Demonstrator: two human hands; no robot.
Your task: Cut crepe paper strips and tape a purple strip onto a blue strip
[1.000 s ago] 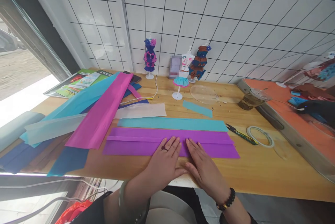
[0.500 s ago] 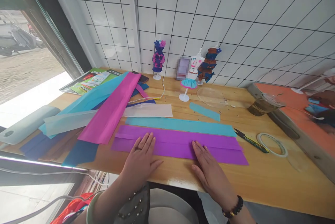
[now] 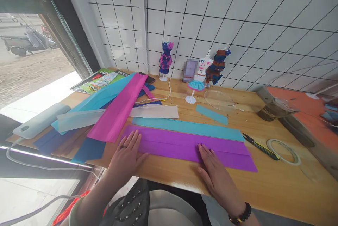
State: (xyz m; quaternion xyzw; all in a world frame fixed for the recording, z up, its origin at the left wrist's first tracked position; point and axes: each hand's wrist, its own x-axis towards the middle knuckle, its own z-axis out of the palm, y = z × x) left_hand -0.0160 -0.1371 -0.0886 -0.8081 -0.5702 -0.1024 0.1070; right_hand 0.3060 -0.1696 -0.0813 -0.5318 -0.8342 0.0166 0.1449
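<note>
A long purple paper strip (image 3: 185, 146), folded lengthwise, lies across the wooden table (image 3: 264, 180) in front of me. My left hand (image 3: 126, 154) lies flat with fingers stretched out on the strip's left end. My right hand (image 3: 215, 173) rests flat, fingers extended, on the strip right of its middle. A teal strip (image 3: 190, 128) lies just behind the purple one. Neither hand holds anything.
A magenta sheet (image 3: 120, 109), teal, white and dark blue papers pile at the left. Small scissors (image 3: 260, 145) and a tape ring (image 3: 283, 147) lie at the right, with a drink cup (image 3: 273, 109) and an orange tray (image 3: 303, 113). Three small dress mannequins (image 3: 195, 78) stand by the tiled wall.
My left hand has slid left along the purple strip to its left end. My right hand has shifted slightly right. The two hands, side by side before, are now well apart.
</note>
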